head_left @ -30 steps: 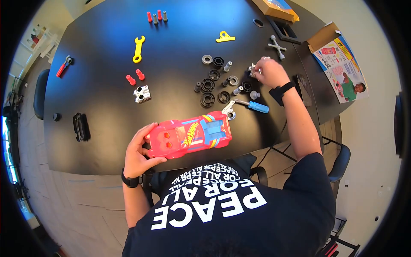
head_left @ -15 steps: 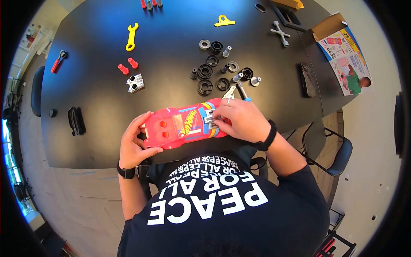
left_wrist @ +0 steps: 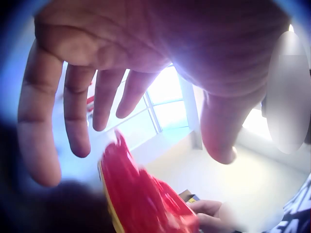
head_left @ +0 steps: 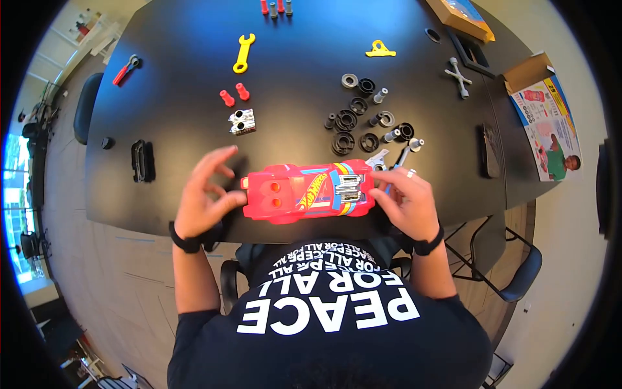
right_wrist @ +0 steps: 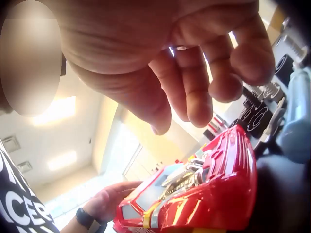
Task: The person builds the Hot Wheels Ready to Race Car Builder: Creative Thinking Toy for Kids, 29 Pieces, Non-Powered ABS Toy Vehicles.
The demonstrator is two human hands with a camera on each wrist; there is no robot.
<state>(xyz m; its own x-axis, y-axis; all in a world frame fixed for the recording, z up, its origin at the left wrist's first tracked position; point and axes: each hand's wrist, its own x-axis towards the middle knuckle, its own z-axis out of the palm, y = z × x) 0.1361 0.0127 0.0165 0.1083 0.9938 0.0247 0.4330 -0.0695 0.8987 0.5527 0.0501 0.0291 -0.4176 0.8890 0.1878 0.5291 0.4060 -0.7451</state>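
Note:
A red toy car [head_left: 285,192] with Hot Wheels lettering lies near the table's front edge. A chrome engine piece [head_left: 350,187] sits in the blue recess toward its right end. My left hand [head_left: 206,198] is beside the car's left end, fingers spread and nothing in them; the left wrist view shows its palm apart from the red body [left_wrist: 141,194]. At the right end, my right hand [head_left: 411,202] has its fingers loosely bent and holds nothing. Behind that hand, the blue screwdriver [right_wrist: 296,114] is partly hidden in the head view.
Black wheels [head_left: 343,142] and grey bolts lie behind the car. Farther left are another chrome engine block [head_left: 243,121], red bolts [head_left: 227,98] and a yellow wrench [head_left: 244,53]. A grey lug wrench [head_left: 458,78] and an illustrated box [head_left: 547,123] stand at the right.
My right hand brought the chrome piece from the table's right side into the car's recess, then let go of it. My left hand has released the car and opened beside it.

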